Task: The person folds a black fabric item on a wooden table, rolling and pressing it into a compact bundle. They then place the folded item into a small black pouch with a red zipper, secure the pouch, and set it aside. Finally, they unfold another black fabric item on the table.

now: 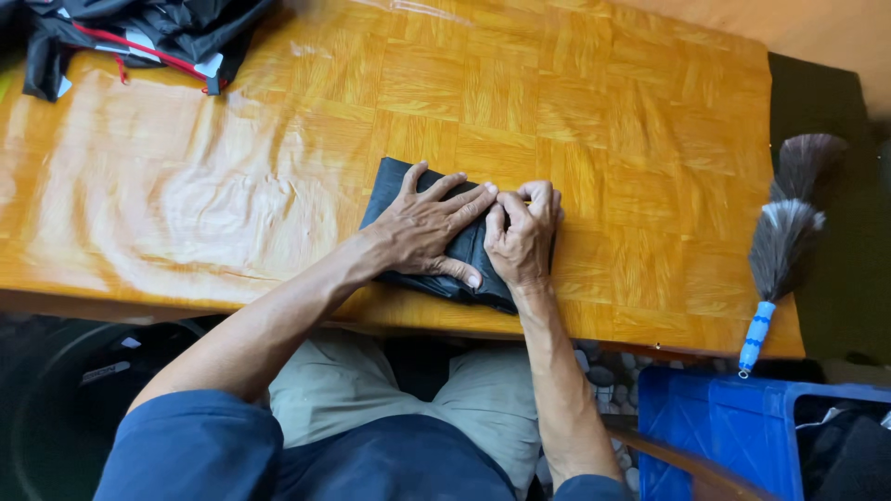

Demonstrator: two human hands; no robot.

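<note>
While pressed flat, fingers spread wide, left hand (429, 230) lies palm-down on a folded black cloth (401, 186), covering most of its middle. Just beside it at three o'clock, right hand (522, 239), fingers curled narrow and pinching the cloth's far edge, thumb tip touching the left index fingertip. Cloth itself: near the centre of a table covered in glossy orange wood-grain plastic sheet (594, 111), close to the near edge, with a corner poking out at eleven o'clock from the left hand and a folded rim showing at six o'clock beneath both hands. Whether anything sits inside the fold: cannot tell. Up at ten o'clock, well apart, at the table's far left corner: a heap of black fabric with red trim and white tags (139, 37). Out at three o'clock, lying along the table's right edge and partly hanging past it: a feather duster (784, 232) with grey-brown plumes and a blue-and-white handle, handle end pointing toward six o'clock. Down at five o'clock, below table level: a blue plastic crate (733, 427) holding dark items. At eight o'clock, under the table: a round black tub (56, 408). Between the forearms at six o'clock: grey shorts (483, 390) and blue sleeves.
</note>
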